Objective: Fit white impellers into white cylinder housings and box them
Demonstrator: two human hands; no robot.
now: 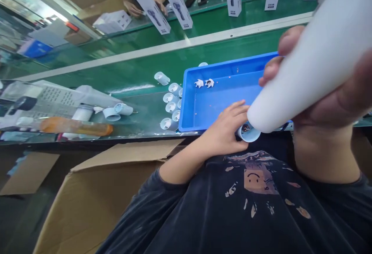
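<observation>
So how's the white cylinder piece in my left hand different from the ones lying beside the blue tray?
The held cylinder is gripped by the left hand at the table edge; the loose cylinders lie untouched on the green belt left of the blue tray. The held one shows a dark part inside; the loose ones look white inside. All are short white tubes.

A blue tray (188, 103) sits on the green belt (139, 72) beside white cylinders (170, 108).

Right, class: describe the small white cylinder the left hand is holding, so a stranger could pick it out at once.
Find the blue tray on the green bench. At its near edge the left hand grips a short white cylinder. Unlike the loose cylinders left of the tray, it is held, with a large white bottle touching its rim.
</observation>
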